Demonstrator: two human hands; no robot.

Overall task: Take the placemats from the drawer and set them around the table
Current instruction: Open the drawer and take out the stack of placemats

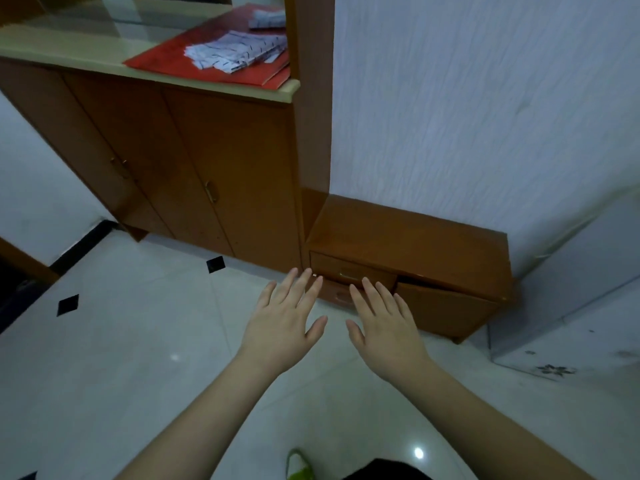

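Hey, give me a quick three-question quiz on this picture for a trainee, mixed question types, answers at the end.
1. True or false: the left hand is gripping the upper drawer's handle.
2. Multiple choice: what lies on the red folder on the cabinet ledge? A) keys B) white patterned papers C) a cup
3. Short answer: is the upper drawer of the low cabinet open or closed?

Key
1. False; both it and the right hand are spread flat, holding nothing.
2. B
3. Closed.
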